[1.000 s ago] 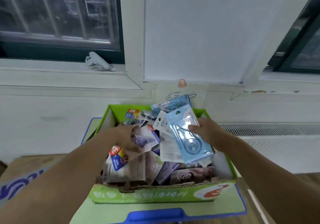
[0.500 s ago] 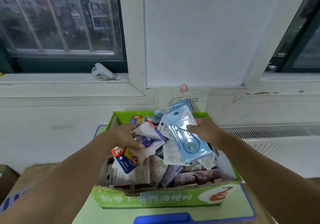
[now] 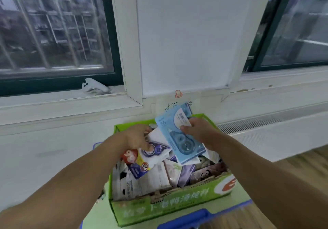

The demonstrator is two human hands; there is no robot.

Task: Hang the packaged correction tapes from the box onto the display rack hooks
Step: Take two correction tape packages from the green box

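A green cardboard box (image 3: 170, 209) in front of me is piled with several packaged correction tapes. My right hand (image 3: 197, 131) grips a light blue correction tape pack (image 3: 179, 136), held tilted above the box's far right side, with more packs behind it. My left hand (image 3: 137, 136) pinches a white pack with a purple correction tape (image 3: 156, 149) at the top of the pile. A red and blue pack (image 3: 136, 165) lies just below it. No display rack or hooks show in this view.
The box stands on a green surface with a blue edge (image 3: 197, 216). Behind it are a white wall, a window sill with a white controller (image 3: 95, 86), windows left and right, and a radiator grille (image 3: 252, 124). Wooden floor (image 3: 305, 163) lies to the right.
The view has tilted up and drifted left. My right hand has lifted the blue pack higher and farther back. My left hand has closed on the purple pack and raised it slightly.
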